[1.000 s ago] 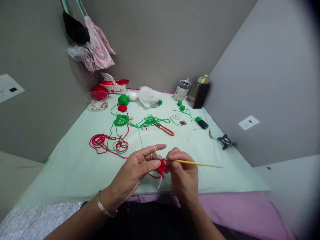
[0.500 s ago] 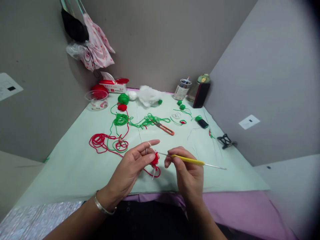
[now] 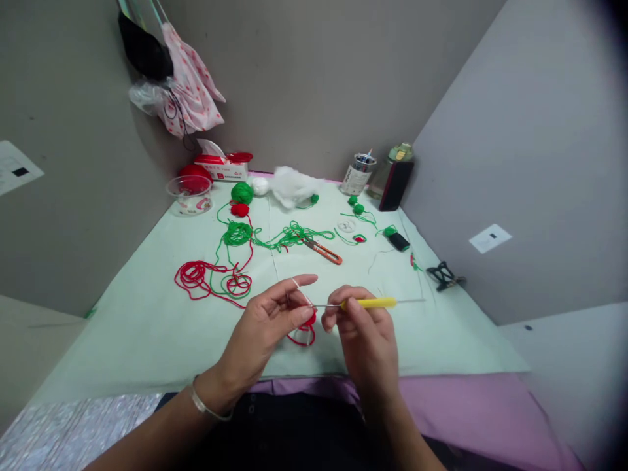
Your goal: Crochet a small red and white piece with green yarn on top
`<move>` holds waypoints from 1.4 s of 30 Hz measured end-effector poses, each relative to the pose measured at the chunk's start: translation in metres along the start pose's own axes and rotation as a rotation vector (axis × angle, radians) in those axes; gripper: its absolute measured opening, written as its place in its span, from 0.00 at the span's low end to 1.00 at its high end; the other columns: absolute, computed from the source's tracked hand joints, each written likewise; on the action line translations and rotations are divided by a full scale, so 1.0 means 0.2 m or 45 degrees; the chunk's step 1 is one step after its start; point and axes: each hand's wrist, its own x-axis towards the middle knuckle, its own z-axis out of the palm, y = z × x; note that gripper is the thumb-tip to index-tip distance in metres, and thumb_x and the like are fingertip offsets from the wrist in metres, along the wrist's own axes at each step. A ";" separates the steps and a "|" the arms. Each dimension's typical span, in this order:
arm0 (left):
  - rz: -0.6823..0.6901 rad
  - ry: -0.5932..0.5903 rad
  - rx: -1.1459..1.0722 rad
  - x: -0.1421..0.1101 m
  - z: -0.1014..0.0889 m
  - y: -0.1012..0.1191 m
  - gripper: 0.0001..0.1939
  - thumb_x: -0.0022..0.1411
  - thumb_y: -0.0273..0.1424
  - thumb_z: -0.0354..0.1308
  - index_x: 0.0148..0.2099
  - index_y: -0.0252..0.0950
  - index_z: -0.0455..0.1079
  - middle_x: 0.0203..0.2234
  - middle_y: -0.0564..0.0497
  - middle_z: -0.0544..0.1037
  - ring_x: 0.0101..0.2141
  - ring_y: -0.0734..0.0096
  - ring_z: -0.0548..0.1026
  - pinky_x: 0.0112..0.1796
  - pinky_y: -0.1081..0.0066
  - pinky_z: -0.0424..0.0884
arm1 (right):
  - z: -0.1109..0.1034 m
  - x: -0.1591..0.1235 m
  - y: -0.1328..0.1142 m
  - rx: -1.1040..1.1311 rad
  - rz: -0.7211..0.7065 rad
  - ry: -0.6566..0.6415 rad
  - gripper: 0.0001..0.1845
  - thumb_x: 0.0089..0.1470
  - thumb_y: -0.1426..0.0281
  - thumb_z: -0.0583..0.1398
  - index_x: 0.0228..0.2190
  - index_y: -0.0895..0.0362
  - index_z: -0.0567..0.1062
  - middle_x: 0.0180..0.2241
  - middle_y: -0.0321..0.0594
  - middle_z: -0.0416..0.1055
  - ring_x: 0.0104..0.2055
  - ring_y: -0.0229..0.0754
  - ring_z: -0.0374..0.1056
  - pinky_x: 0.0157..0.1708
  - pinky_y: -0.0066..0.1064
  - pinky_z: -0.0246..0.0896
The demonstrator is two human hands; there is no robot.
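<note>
One hook (image 3: 383, 303) points leftward, nearly level; right hand (image 3: 370, 337) pinches it; left hand (image 3: 262, 324) pinches red yarn (image 3: 311, 318).

Single view, worn on person's head, facing forward and down over tabletop (image 3: 147, 340) toward grey wall (image 3: 304, 85).

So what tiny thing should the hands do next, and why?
Perhaps the right hand could turn the yellow hook slightly to catch the white yarn, because the hook's tip is by the red piece pinched in the left hand, right where that yarn comes down.
</note>
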 end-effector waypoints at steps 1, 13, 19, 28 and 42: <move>0.013 0.010 0.000 0.00 0.01 -0.01 0.23 0.58 0.31 0.76 0.57 0.44 0.82 0.31 0.55 0.78 0.35 0.74 0.75 0.41 0.75 0.71 | 0.01 -0.02 0.02 -0.178 -0.121 -0.004 0.09 0.67 0.69 0.61 0.37 0.53 0.83 0.31 0.38 0.76 0.30 0.39 0.73 0.32 0.32 0.72; -0.249 0.032 -0.282 0.01 0.01 0.03 0.19 0.55 0.32 0.78 0.50 0.37 0.86 0.30 0.51 0.81 0.32 0.78 0.74 0.37 0.79 0.71 | -0.01 -0.04 0.02 -0.337 -0.341 0.088 0.13 0.68 0.73 0.60 0.43 0.48 0.85 0.36 0.38 0.77 0.38 0.40 0.74 0.39 0.34 0.71; -0.131 0.006 -0.162 0.00 0.00 0.01 0.17 0.56 0.31 0.77 0.50 0.41 0.86 0.32 0.52 0.81 0.34 0.77 0.75 0.38 0.79 0.71 | 0.00 0.00 0.02 0.018 -0.095 0.028 0.08 0.67 0.67 0.64 0.39 0.49 0.86 0.36 0.37 0.78 0.34 0.37 0.74 0.37 0.31 0.71; -0.044 -0.025 -0.045 0.00 0.01 -0.01 0.25 0.58 0.28 0.76 0.57 0.48 0.82 0.36 0.55 0.78 0.41 0.75 0.79 0.46 0.77 0.75 | 0.00 0.00 0.04 -0.089 -0.089 -0.017 0.08 0.66 0.67 0.64 0.40 0.49 0.86 0.38 0.39 0.82 0.37 0.40 0.74 0.40 0.34 0.72; -0.085 -0.052 -0.037 -0.02 0.01 0.01 0.22 0.63 0.34 0.72 0.59 0.39 0.80 0.38 0.50 0.81 0.32 0.72 0.83 0.38 0.72 0.79 | 0.00 0.03 0.00 0.228 0.061 -0.010 0.09 0.64 0.63 0.66 0.35 0.54 0.82 0.35 0.39 0.80 0.21 0.33 0.68 0.23 0.27 0.66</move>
